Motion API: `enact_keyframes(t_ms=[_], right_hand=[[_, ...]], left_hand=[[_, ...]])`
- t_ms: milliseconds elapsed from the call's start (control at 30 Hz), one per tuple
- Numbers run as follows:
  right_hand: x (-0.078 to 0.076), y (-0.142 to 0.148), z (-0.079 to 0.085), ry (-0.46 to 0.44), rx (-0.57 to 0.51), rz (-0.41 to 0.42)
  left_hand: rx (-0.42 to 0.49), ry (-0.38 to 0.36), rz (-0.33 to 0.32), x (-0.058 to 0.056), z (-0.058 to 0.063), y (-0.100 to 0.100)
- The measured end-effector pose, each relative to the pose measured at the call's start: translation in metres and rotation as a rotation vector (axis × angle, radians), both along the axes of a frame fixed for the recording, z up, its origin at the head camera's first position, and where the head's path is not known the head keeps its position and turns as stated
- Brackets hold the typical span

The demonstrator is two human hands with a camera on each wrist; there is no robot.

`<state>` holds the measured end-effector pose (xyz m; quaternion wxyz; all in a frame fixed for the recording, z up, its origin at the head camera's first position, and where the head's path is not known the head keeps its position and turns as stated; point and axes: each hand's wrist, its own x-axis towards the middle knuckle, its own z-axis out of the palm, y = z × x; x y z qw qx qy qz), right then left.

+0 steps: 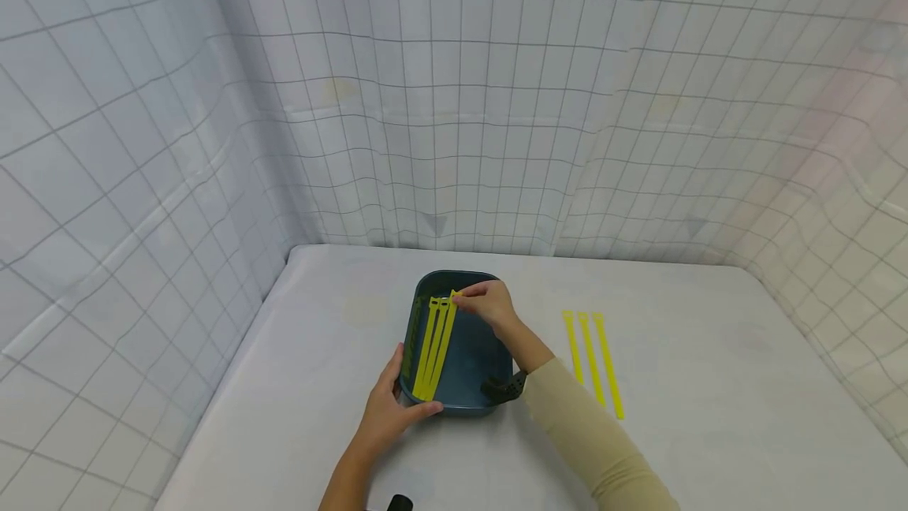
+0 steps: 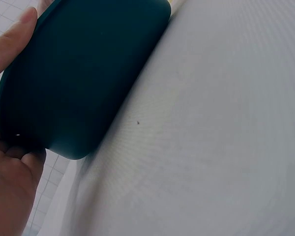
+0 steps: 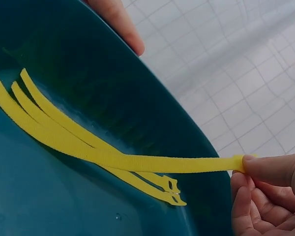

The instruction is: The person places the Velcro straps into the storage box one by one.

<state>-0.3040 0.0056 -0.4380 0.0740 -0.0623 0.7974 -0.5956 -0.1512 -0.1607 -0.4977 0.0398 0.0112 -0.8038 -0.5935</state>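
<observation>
A dark teal plastic tub [image 1: 474, 357] stands on the white-covered table. My left hand [image 1: 388, 415] grips its near left corner, thumb along the rim and fingers around the outer side. Inside the tub, toward its left wall, lie two yellow hook-and-loop cable ties [image 1: 428, 353], slotted heads at the far end. My right hand [image 1: 491, 304] pinches a third yellow cable tie [image 3: 182, 164] by its head between thumb and fingers. That head is raised near the rim, while the strap's other end slopes down across the two ties in the right wrist view.
Right of the tub, three more yellow ties [image 1: 593, 357] lie side by side on the table [image 1: 695, 369], partly behind the right sleeve [image 1: 589, 428]. White grid-patterned curtains [image 1: 454, 101] hang around the back and sides. A small black object [image 1: 400, 502] shows at the bottom edge.
</observation>
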Motion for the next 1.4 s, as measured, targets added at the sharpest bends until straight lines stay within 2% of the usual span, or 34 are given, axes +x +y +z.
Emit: enact_keyframes(t_ms=[200,667,900,1400], right_hand=[[-0.004,-0.003,0.000,-0.016,0.011,-0.008],[-0.012,-0.005,-0.008,-0.033,0.065,0.014],[-0.013,-0.007,-0.007,-0.047,0.067,0.014],[-0.019,-0.012,-0.019,-0.050,0.053,-0.002]], left_hand=[[-0.011,0.016,-0.001,-0.001,-0.001,-0.001],[-0.005,0.003,-0.001,0.000,-0.002,0.000],[-0.001,-0.001,-0.005,0.001,-0.001,-0.001],[-0.011,0.002,0.006,0.001,-0.001,0.000]])
